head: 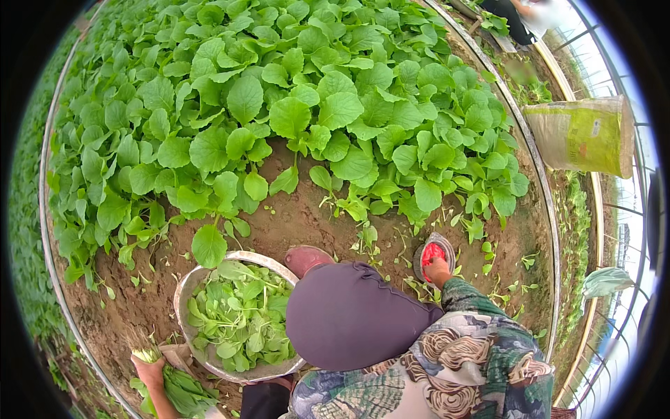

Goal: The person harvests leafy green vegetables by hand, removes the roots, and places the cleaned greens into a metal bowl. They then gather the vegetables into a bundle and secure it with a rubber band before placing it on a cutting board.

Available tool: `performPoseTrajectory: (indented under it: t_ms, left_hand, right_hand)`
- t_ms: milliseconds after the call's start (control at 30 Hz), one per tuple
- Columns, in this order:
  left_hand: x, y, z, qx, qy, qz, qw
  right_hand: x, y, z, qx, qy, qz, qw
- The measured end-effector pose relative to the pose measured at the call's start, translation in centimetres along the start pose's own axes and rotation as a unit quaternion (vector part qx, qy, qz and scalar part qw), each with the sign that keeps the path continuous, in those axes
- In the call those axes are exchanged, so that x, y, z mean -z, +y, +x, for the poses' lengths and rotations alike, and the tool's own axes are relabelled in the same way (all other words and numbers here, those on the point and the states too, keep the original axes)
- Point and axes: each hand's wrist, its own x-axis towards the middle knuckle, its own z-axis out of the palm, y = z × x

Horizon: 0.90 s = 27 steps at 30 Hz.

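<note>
At the lower left my left hand [150,371] grips a bunch of leafy greens [183,392], roots and pale stems towards the top, leaves hanging below. Right of it stands a round white tub [183,293] holding loose picked leafy greens [251,319]. My right hand [437,268] reaches into a small round container [420,262] with red material inside, on the soil right of my knee. The fingers touch the red material; whether they hold any of it cannot be told.
Dense leafy plants [293,115] fill the bed ahead. A pale curved border [544,178] runs along its right side, with a yellow-green woven sack [586,133] beyond. Another person [515,18] is at the upper right. My boot [309,260] stands by the tub.
</note>
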Motion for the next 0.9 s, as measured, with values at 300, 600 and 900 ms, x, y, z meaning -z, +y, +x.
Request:
performPoseTrajectory:
  t_ms: [300, 600, 900]
  left_hand:
    - [0.6, 0.9, -1.5, -0.002, 0.014, -0.038, 0.999]
    - [0.0, 0.3, -0.6, 0.026, 0.004, -0.019, 0.999]
    - [1.1, 2.8, -0.9, 0.037, -0.005, -0.005, 0.999]
  right_hand:
    - [-2.1, -0.8, 0.9, -0.103, 0.123, 0.048, 0.986]
    - [-1.1, 0.2, 1.0, -0.074, 0.091, 0.042, 0.992]
    - [-0.9, 4.1, 2.4, 0.037, 0.013, -0.137, 0.990]
